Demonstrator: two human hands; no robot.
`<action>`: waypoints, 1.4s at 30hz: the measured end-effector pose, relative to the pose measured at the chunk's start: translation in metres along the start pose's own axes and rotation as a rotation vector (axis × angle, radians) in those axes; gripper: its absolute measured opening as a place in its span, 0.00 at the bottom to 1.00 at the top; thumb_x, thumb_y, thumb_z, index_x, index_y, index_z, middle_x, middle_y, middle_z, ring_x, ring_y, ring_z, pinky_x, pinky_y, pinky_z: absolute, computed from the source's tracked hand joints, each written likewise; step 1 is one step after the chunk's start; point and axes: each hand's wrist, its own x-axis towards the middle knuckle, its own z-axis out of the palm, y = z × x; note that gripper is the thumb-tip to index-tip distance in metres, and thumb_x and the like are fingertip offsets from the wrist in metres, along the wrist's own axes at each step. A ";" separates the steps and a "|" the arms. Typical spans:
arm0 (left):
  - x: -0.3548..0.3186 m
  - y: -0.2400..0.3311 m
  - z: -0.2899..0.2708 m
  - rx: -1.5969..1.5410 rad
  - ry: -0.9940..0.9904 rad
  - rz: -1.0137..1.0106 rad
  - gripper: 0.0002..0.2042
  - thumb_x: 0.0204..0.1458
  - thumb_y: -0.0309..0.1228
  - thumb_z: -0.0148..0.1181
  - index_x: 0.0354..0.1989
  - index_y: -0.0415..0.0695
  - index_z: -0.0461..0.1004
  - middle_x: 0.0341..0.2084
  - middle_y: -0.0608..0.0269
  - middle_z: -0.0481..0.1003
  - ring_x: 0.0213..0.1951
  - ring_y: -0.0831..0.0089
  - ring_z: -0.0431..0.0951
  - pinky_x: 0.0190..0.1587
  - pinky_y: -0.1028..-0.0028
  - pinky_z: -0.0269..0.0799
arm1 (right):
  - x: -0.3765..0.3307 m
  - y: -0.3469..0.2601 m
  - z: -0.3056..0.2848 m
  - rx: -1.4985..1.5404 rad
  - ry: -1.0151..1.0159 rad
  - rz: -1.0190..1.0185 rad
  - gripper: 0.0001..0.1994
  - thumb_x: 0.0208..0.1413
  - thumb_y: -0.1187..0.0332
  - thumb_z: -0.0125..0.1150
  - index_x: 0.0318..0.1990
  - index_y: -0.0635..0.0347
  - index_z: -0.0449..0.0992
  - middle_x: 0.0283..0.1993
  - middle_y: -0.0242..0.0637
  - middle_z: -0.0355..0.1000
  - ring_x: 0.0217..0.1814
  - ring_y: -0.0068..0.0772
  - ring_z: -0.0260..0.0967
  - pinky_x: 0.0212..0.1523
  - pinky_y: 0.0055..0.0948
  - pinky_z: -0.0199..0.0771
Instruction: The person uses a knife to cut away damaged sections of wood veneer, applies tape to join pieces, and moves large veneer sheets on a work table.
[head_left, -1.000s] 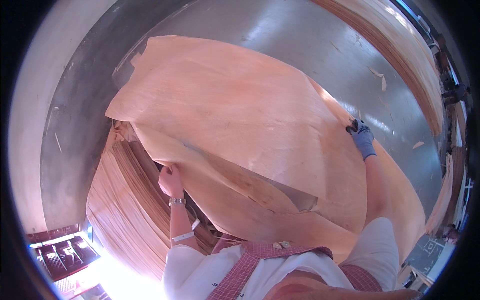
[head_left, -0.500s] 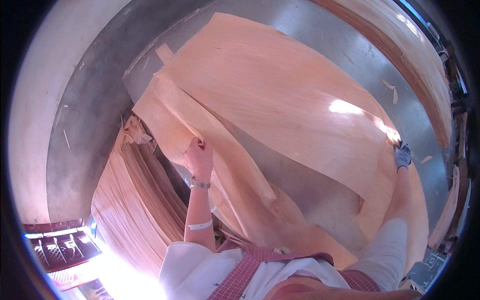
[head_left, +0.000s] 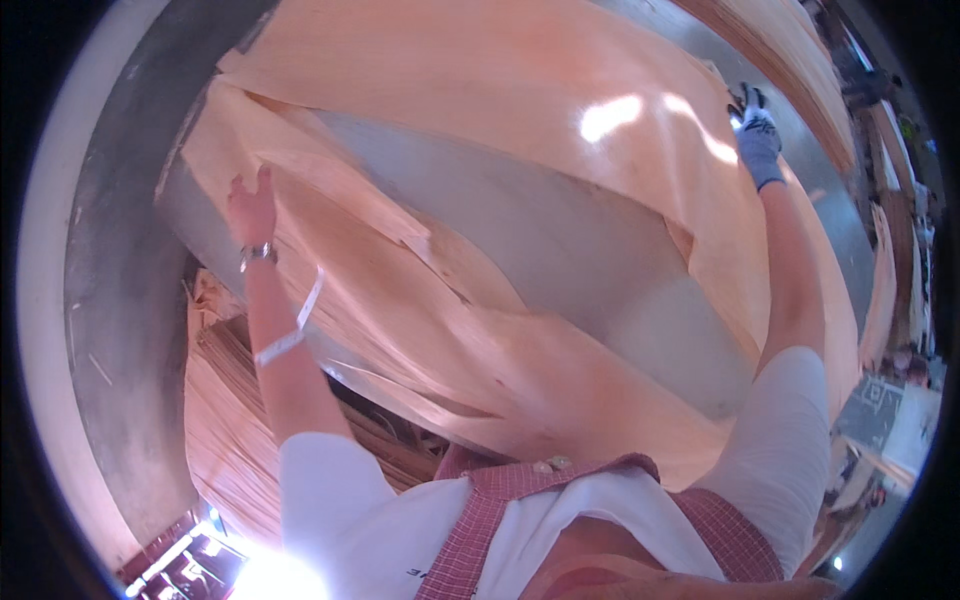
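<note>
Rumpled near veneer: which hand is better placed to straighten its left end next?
Probably the left hand: it is open, over the left end of the near veneer. The gloved right hand is well away, at the right edge of the far veneer.

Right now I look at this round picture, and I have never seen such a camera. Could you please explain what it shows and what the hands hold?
There is no robot here: you see a person's arms. The camera sits on that person's head and looks down; its wide lens bends straight edges.

Thin tan sheeting, apparently wood, lies over a grey surface, which shows through a long gap. Whether it is one sheet or several is unclear. A near stack is at lower left, a far stack at upper right.

The left hand, bare, with a watch on its wrist, is open at the sheeting's left part and seems to hold nothing. The right hand, in a glove, is at the far-right edge; whether it grips, I cannot tell.
</note>
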 end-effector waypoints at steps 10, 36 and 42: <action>-0.324 0.009 -0.075 0.106 -0.457 0.205 0.40 0.54 0.54 0.57 0.72 0.53 0.48 0.67 0.38 0.48 0.66 0.39 0.53 0.63 0.45 0.55 | -0.351 -0.060 -0.142 0.526 -0.703 -0.188 0.13 0.59 0.61 0.57 0.49 0.54 0.74 0.42 0.44 0.74 0.47 0.48 0.73 0.46 0.40 0.73; -0.752 0.248 -0.137 -0.343 -0.619 1.594 0.40 0.48 0.53 0.61 0.70 0.54 0.55 0.69 0.48 0.48 0.71 0.47 0.43 0.68 0.42 0.37 | -0.715 0.280 -0.248 -0.187 -0.473 0.707 0.28 0.63 0.50 0.47 0.65 0.56 0.61 0.70 0.50 0.54 0.70 0.55 0.53 0.61 0.49 0.65; -0.813 0.264 -0.124 -0.083 -0.664 1.521 0.37 0.47 0.52 0.62 0.67 0.54 0.59 0.64 0.47 0.58 0.66 0.47 0.53 0.66 0.41 0.42 | -0.789 0.293 -0.281 -0.202 -0.923 0.636 0.27 0.62 0.50 0.48 0.65 0.52 0.59 0.61 0.44 0.63 0.53 0.46 0.71 0.34 0.48 0.78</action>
